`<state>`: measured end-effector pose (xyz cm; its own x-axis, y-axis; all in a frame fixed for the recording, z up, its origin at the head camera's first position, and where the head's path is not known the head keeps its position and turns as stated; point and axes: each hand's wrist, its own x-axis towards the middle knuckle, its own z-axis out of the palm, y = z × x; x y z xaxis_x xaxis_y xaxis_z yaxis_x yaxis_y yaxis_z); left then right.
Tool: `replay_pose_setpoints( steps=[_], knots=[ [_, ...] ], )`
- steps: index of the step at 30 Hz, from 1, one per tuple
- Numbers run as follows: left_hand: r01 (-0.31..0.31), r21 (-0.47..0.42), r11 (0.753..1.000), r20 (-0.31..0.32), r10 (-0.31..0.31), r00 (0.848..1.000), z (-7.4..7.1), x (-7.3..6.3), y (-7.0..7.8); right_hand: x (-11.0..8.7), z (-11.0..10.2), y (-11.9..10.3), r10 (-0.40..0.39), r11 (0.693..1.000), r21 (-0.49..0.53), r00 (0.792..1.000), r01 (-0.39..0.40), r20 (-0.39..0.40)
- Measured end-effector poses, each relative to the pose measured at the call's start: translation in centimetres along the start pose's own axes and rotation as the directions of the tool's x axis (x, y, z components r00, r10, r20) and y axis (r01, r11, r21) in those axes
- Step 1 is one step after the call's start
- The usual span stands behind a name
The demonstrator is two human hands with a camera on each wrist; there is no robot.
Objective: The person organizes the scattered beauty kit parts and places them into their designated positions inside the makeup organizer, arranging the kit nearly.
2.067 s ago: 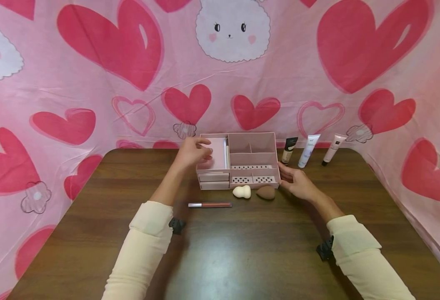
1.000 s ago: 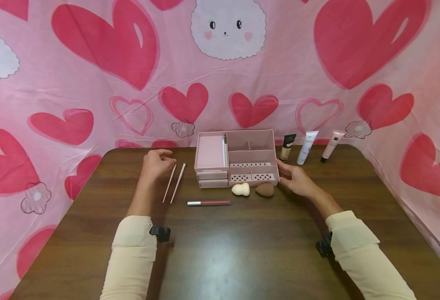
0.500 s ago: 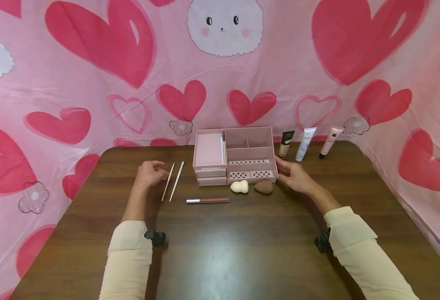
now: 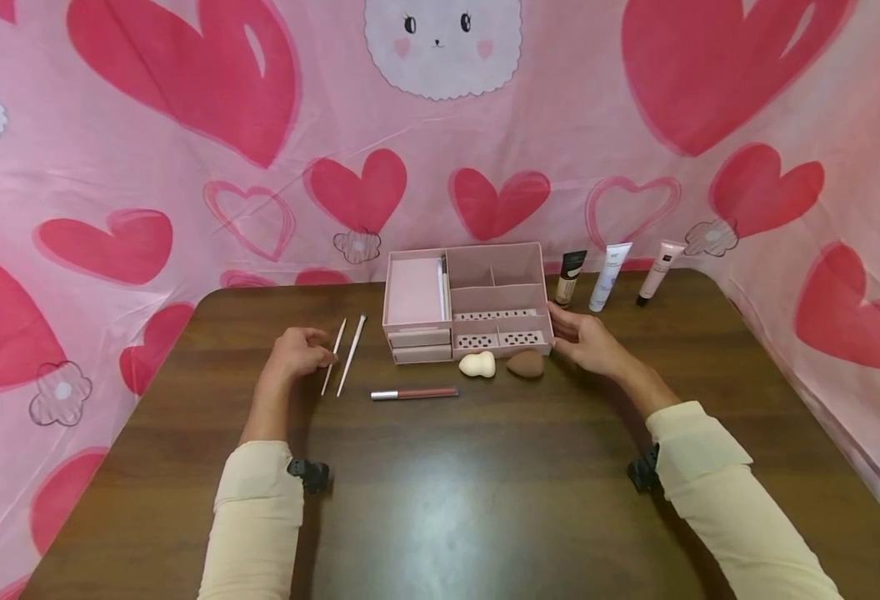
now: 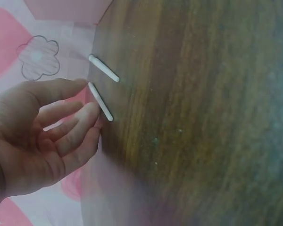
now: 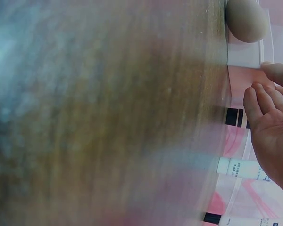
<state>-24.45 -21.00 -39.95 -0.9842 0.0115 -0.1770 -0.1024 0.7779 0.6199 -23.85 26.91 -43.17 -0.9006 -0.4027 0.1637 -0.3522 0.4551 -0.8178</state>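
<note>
My left hand (image 4: 299, 352) is beside two slim pale sticks on the table. Its loosely bent fingertips touch or nearly touch the nearer stick (image 5: 101, 101), which lies flat. To its right lies the other stick, a makeup brush (image 4: 352, 356) with a small dark tip. My right hand (image 4: 588, 340) rests its fingers against the right side of the pink desk organizer (image 4: 500, 296), thumb near the front corner. Inside the organizer's left part, slim sticks (image 4: 443, 287) stand upright. Before it lie a cream makeup sponge (image 4: 477, 364) and a brown makeup sponge (image 4: 526, 363).
A lip gloss tube (image 4: 414, 394) with a silver end lies in front of the organizer. Behind my right hand stand a black-capped tube (image 4: 570, 277), a white tube (image 4: 610, 277) and a pink tube (image 4: 660, 272). A heart-print cloth (image 4: 260, 208) hangs behind the table.
My left hand has left the organizer, moved left and come down to the nearer stick. The sticks have not moved. My right hand stays at the organizer's side, while the head view tips slightly.
</note>
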Motion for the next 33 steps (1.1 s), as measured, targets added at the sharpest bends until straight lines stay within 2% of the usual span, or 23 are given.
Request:
replay_pose_setpoints(
  steps=[5,18,26,33],
  knots=[
    [0.043,0.010,0.999,0.014,-0.043,0.999,-0.1,0.2,0.1,0.2,0.0,-0.1,0.014,1.000,0.008,1.000,-0.014,0.000],
    [0.062,0.189,0.980,-0.068,-0.050,0.996,0.3,0.4,0.7,0.2,0.1,0.0,0.027,0.999,0.032,1.000,-0.027,0.005],
    [0.090,0.198,0.976,-0.103,-0.070,0.992,0.5,0.4,0.9,0.2,-0.1,-0.1,0.035,0.999,0.004,0.999,-0.035,0.010],
    [0.096,0.213,0.972,-0.103,-0.076,0.992,0.7,0.5,1.1,0.1,-0.1,-0.2,0.044,0.999,-0.005,0.999,-0.044,0.009]
  ],
)
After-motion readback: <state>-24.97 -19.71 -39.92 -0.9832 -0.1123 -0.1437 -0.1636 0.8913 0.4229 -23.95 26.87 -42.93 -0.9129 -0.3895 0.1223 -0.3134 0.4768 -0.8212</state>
